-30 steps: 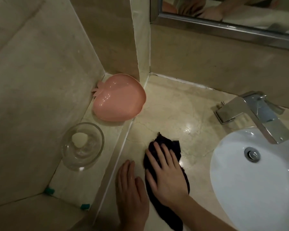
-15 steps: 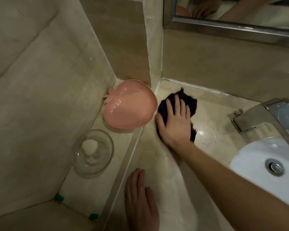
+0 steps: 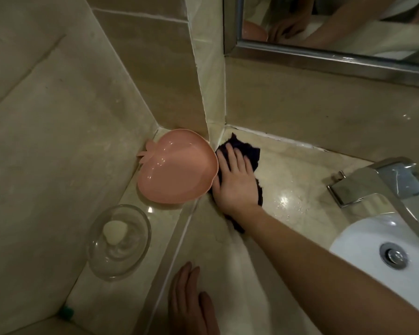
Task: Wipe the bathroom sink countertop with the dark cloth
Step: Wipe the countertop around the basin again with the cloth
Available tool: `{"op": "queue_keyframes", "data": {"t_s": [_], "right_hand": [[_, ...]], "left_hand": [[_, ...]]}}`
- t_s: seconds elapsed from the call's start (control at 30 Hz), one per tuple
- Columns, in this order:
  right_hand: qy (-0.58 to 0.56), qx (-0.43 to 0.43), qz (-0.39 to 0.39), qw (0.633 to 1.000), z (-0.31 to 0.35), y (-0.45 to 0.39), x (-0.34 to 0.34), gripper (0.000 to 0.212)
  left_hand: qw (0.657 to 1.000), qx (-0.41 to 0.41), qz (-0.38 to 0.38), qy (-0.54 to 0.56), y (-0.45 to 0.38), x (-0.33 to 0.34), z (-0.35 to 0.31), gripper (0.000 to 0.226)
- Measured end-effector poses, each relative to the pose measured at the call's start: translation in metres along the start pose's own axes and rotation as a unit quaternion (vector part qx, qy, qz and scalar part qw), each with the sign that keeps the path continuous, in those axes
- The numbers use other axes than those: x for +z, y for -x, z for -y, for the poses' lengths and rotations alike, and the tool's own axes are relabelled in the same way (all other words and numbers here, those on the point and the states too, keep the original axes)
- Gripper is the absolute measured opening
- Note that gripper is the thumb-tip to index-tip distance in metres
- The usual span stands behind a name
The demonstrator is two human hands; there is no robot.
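On the raised ledge at the far left sat a clear glass dish (image 3: 119, 241) holding a pale lump of soap (image 3: 115, 231), and behind it a pink fruit-shaped tray (image 3: 177, 166) whose rim overhung the step down to the table (image 3: 300, 180). Just right of that tray, the dark cloth (image 3: 237, 147) lay pushed into the back corner where the two walls met, touching the tray's edge. The right hand (image 3: 235, 182) pressed it flat, fingers straight and slightly spread on top. The left hand (image 3: 191, 301) lay flat on the near edge of the table, fingers together, holding nothing. Further right, wet glints showed on the stone between the cloth and the chrome faucet (image 3: 382, 182), beside the white basin (image 3: 363, 245). Judging by this, the wiping was underway with the left back corner being covered; the strip behind the faucet looked not yet reached, and the side right of the basin lay outside the view.
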State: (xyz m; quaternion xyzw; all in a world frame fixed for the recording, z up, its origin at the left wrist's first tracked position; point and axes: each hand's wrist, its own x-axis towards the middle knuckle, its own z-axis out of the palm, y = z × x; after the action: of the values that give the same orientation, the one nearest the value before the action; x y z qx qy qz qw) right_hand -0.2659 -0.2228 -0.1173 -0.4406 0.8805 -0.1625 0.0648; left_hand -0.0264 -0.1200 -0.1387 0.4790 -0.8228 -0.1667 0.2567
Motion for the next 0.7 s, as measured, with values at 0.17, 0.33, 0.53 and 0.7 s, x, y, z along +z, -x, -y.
{"op": "queue_keyframes", "data": {"t_s": [0.17,0.33,0.53,0.7], "right_hand": [[0.003,-0.013,0.005,1.000,-0.060,-0.021,-0.023,0.058],[0.015,0.120,-0.076,0.990,-0.107,0.048,-0.044,0.055],[0.040,0.152,-0.032,0.987,-0.055,0.170,-0.031,0.061],[0.026,0.041,0.009,0.999,-0.056,0.158,-0.034,0.060]], "left_hand": [[1.000,0.008,-0.002,0.011,0.000,-0.002,0.000,0.041],[1.000,0.007,0.005,0.009,0.000,-0.006,-0.004,0.042],[1.000,0.008,0.015,-0.002,0.002,-0.008,-0.004,0.043],[1.000,0.006,0.019,-0.001,0.004,-0.009,-0.003,0.042]]}}
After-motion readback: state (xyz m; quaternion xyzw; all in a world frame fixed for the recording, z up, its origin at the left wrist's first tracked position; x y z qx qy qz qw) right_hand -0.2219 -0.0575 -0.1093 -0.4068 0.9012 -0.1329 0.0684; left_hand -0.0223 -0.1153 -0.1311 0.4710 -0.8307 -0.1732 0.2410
